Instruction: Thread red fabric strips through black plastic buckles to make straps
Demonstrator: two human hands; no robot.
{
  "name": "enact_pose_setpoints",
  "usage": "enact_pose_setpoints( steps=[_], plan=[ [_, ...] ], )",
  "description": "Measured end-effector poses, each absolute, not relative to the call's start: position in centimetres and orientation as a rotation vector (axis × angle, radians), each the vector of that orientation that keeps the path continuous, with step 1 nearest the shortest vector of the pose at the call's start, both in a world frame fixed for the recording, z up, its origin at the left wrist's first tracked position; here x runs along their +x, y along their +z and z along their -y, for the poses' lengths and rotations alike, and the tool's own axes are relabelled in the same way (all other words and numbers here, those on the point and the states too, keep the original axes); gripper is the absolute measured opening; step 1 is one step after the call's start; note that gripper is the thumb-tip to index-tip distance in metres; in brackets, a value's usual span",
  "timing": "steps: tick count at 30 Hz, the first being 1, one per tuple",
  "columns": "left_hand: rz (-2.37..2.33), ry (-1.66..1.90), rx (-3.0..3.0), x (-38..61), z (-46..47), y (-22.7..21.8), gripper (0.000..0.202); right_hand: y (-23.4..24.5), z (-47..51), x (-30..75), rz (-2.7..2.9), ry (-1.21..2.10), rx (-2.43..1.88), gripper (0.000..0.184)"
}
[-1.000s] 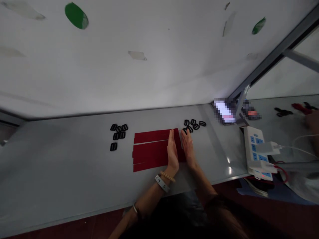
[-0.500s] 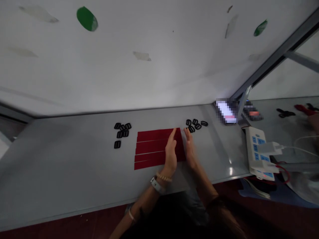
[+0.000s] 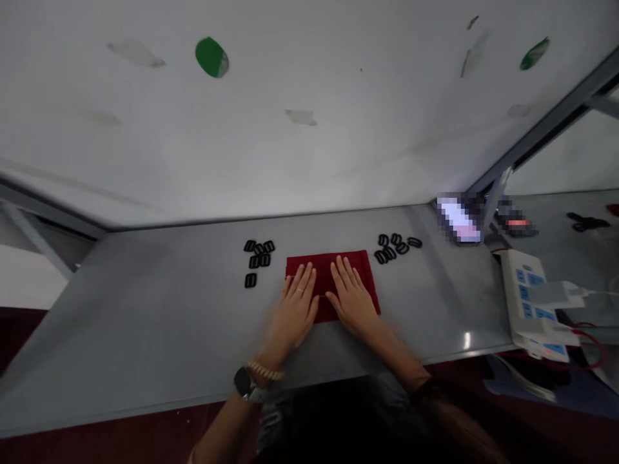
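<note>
head | left hand (image 3: 293, 314), right hand (image 3: 353, 303): open, fingers spread, palms flat on folded red fabric (image 3: 309, 265), pressing it down, nothing gripped | black plastic buckles (image 3: 258, 256) grouped both sides

Grey bench (image 3: 145, 309) w/ red fabric strips (image 3: 322, 267), black buckles (image 3: 389, 252), power strip (image 3: 525, 296).

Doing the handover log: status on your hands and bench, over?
Left hand and right hand flat on the red fabric. Black plastic rings to its left, more black rings to its right, neither touching the hands.
</note>
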State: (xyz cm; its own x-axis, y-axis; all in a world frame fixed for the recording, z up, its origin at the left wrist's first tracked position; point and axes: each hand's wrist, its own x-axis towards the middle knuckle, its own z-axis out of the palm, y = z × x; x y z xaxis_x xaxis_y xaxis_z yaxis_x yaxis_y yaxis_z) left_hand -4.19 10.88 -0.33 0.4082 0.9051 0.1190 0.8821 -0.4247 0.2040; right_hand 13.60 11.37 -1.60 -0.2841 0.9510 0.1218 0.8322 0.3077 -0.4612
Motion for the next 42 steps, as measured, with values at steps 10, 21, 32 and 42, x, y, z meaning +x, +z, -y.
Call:
enact_pose_setpoints(
  steps=[10,21,32,42],
  plan=[
    [-1.713,0.353,2.434,-1.9,-12.6,-1.8,0.056,-2.1,-13.1,12.5,2.229,0.384,-1.709,0.058],
    [-1.722,0.359,2.428,-1.9,-12.7,-1.8,0.056,-1.8,-13.0,12.6,2.226,0.406,-1.725,0.059],
    [-1.749,0.342,2.419,-1.9,-12.5,-1.8,0.058,-2.1,-12.8,12.8,2.202,0.432,-1.706,0.063],
    [-1.747,0.346,2.403,-1.8,-12.5,-1.7,0.057,-2.0,-12.5,13.1,2.229,0.416,-1.686,0.068]
  ],
)
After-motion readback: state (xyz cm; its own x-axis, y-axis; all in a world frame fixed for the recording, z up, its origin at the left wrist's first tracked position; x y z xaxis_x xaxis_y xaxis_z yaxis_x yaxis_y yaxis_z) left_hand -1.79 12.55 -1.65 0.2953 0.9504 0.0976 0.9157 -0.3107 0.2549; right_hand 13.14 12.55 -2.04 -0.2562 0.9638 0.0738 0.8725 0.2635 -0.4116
